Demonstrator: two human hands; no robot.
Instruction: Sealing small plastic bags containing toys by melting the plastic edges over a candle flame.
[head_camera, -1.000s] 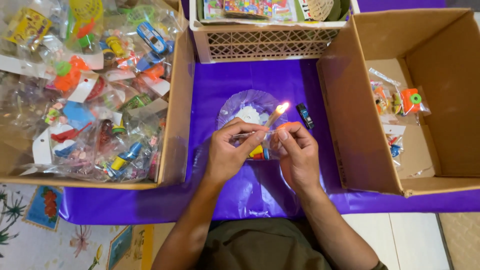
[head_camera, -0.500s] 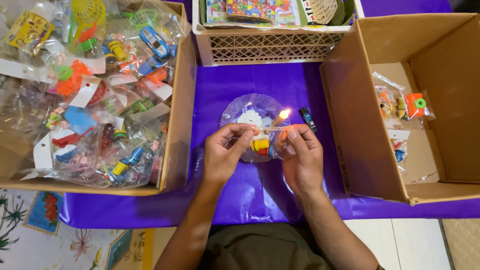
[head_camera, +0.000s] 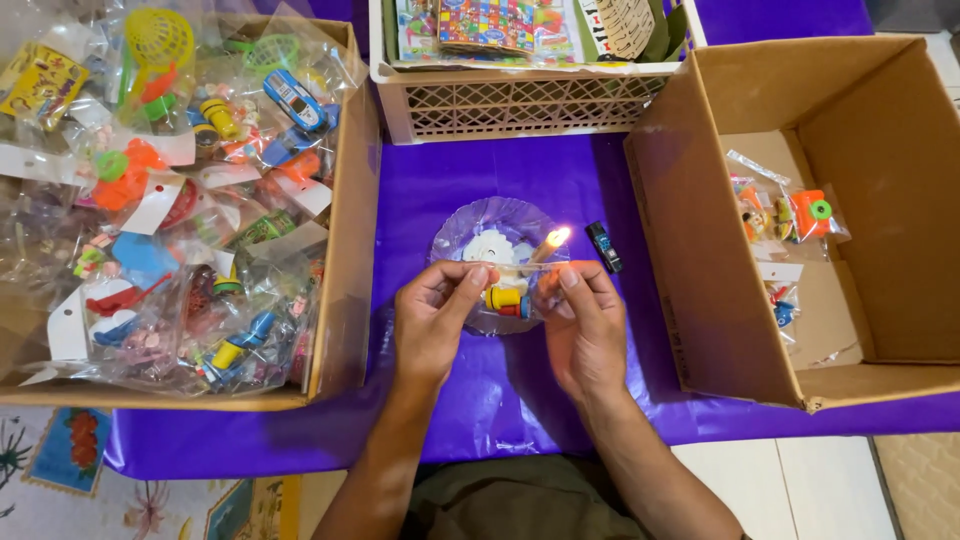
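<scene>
Hands (head_camera: 430, 310) (head_camera: 585, 320): 2; flame (head_camera: 556, 239): 1

We seem to be in a home packing spot: a purple-covered bench (head_camera: 520, 180), brown cardboard boxes (head_camera: 345, 230) of bagged plastic toys (head_camera: 210, 190) (tiled floor (head_camera: 800, 480) below).

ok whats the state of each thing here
left hand: pinching the small clear bag's top edge
right hand: pinching the same edge
small clear bag: held taut beside the flame
candle: lit
left cardboard box: open, full of bagged toys
right cardboard box: open, few bags
</scene>
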